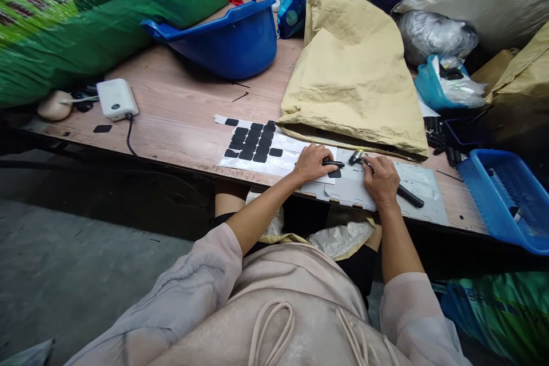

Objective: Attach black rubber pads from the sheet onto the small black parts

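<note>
My left hand (312, 162) rests on a white backing sheet (281, 157), fingers curled, pinching a small black rod (333, 164) against it beside a black pad (335, 174). My right hand (380, 180) is closed round a long black-handled tool (409, 197) whose metal tip (355, 156) points toward the left hand. Several black rounded square pads (253, 142) sit in rows on the sheet to the left of both hands.
A tan paper sack (351, 68) lies behind the hands. A blue basin (231, 40), a green sack (86, 23) and a white box with a cable (116, 99) stand to the left. A blue basket (506, 200) is at the right table edge.
</note>
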Demonstrator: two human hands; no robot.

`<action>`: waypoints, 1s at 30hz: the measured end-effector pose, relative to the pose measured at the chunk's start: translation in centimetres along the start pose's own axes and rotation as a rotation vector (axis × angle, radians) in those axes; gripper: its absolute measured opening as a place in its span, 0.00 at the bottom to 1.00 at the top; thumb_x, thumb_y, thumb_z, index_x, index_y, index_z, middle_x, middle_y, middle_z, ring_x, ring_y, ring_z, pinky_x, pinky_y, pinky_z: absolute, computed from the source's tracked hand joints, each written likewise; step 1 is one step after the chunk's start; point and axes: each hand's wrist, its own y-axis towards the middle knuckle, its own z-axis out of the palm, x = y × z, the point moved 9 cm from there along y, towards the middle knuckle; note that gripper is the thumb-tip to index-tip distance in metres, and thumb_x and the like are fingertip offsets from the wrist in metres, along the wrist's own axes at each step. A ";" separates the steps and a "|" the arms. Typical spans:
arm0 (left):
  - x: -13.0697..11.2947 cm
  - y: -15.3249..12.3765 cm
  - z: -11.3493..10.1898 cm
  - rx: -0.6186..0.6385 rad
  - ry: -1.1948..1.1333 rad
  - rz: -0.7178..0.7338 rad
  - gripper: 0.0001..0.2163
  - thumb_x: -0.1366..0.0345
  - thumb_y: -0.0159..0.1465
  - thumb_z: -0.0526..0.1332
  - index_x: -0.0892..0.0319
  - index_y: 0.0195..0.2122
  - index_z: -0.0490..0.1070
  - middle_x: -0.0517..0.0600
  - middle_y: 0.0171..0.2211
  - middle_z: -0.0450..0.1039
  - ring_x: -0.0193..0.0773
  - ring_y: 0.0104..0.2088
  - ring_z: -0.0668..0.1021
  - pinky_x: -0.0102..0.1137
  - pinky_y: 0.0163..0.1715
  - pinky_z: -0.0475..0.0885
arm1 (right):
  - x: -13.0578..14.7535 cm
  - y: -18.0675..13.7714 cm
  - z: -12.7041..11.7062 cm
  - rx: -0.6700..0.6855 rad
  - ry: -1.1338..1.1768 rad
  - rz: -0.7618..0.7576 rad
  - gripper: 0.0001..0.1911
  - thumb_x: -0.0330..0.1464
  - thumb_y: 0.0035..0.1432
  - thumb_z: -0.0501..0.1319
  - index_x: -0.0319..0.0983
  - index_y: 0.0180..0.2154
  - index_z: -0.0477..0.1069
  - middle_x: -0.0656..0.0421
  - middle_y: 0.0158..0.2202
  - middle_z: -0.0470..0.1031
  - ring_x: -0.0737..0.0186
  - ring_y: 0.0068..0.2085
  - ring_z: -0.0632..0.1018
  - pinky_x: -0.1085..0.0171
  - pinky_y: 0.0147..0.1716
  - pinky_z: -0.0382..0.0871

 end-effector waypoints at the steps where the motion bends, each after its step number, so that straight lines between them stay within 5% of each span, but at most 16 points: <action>1: -0.1 0.0 -0.1 0.003 0.004 0.004 0.08 0.59 0.63 0.70 0.56 0.37 0.78 0.51 0.40 0.78 0.48 0.47 0.75 0.40 0.49 0.68 | 0.0 0.0 0.0 -0.006 0.004 0.004 0.13 0.34 0.66 0.58 0.43 0.47 0.81 0.53 0.39 0.77 0.54 0.43 0.72 0.57 0.44 0.66; 7: -3.9 -5.0 -0.5 -0.020 -0.085 0.256 0.09 0.58 0.70 0.64 0.59 0.42 0.75 0.53 0.40 0.78 0.44 0.43 0.76 0.38 0.48 0.69 | 0.1 -0.1 -0.3 -0.020 0.007 0.012 0.13 0.35 0.66 0.58 0.44 0.46 0.80 0.54 0.39 0.76 0.54 0.42 0.72 0.58 0.44 0.66; 10: -6.6 -10.6 2.0 0.174 -0.127 0.508 0.11 0.56 0.73 0.60 0.58 0.46 0.75 0.53 0.39 0.79 0.42 0.41 0.78 0.35 0.44 0.70 | 0.1 -0.2 -0.3 -0.017 0.004 0.016 0.13 0.34 0.66 0.59 0.43 0.47 0.80 0.54 0.40 0.77 0.54 0.42 0.72 0.57 0.44 0.67; 12: -6.5 -13.7 4.6 0.339 -0.073 0.553 0.11 0.56 0.72 0.61 0.57 0.46 0.75 0.52 0.40 0.80 0.42 0.41 0.79 0.34 0.42 0.71 | 0.1 -0.2 -0.3 -0.021 0.006 0.017 0.13 0.34 0.66 0.59 0.43 0.47 0.80 0.53 0.40 0.77 0.54 0.43 0.72 0.57 0.44 0.67; 16: -0.6 -15.5 9.5 0.575 0.124 0.168 0.08 0.62 0.69 0.63 0.56 0.48 0.77 0.54 0.45 0.81 0.45 0.44 0.82 0.34 0.42 0.73 | 0.2 -0.2 -0.4 -0.039 0.002 0.006 0.13 0.34 0.66 0.59 0.43 0.47 0.80 0.53 0.40 0.77 0.54 0.42 0.72 0.57 0.43 0.67; 19: 3.2 -15.5 10.6 0.638 0.229 -0.105 0.11 0.67 0.67 0.64 0.57 0.50 0.78 0.59 0.51 0.80 0.52 0.50 0.82 0.37 0.47 0.75 | 0.2 -0.2 -0.4 -0.045 -0.008 0.001 0.12 0.34 0.65 0.59 0.43 0.46 0.80 0.54 0.39 0.77 0.54 0.42 0.72 0.58 0.43 0.66; 22: 3.0 -15.6 9.9 0.719 0.219 -0.164 0.12 0.67 0.65 0.67 0.56 0.49 0.79 0.59 0.50 0.81 0.53 0.51 0.82 0.37 0.47 0.75 | 0.3 -0.2 -0.4 -0.039 -0.020 -0.001 0.12 0.34 0.65 0.59 0.43 0.46 0.80 0.54 0.39 0.77 0.54 0.42 0.72 0.58 0.42 0.66; 26: -2.3 -14.2 6.8 0.854 -0.040 0.068 0.11 0.59 0.66 0.68 0.55 0.47 0.81 0.51 0.40 0.84 0.45 0.41 0.84 0.31 0.37 0.73 | 0.3 -0.2 -0.4 -0.034 -0.020 0.001 0.13 0.34 0.66 0.59 0.43 0.47 0.80 0.53 0.39 0.76 0.53 0.42 0.72 0.57 0.43 0.66; 28: -4.2 -11.0 3.8 0.755 -0.176 0.142 0.10 0.56 0.69 0.65 0.54 0.45 0.81 0.48 0.37 0.83 0.39 0.37 0.82 0.29 0.36 0.72 | 0.3 -0.2 -0.3 -0.033 -0.016 0.007 0.13 0.34 0.66 0.58 0.43 0.46 0.80 0.53 0.39 0.76 0.53 0.42 0.72 0.57 0.43 0.66; 30: -3.6 -6.1 0.3 0.477 -0.131 0.073 0.12 0.56 0.72 0.61 0.56 0.46 0.80 0.50 0.40 0.83 0.40 0.39 0.82 0.31 0.39 0.72 | 0.2 -0.2 -0.2 -0.035 -0.015 0.012 0.13 0.34 0.66 0.58 0.43 0.46 0.80 0.53 0.39 0.76 0.53 0.42 0.72 0.57 0.43 0.67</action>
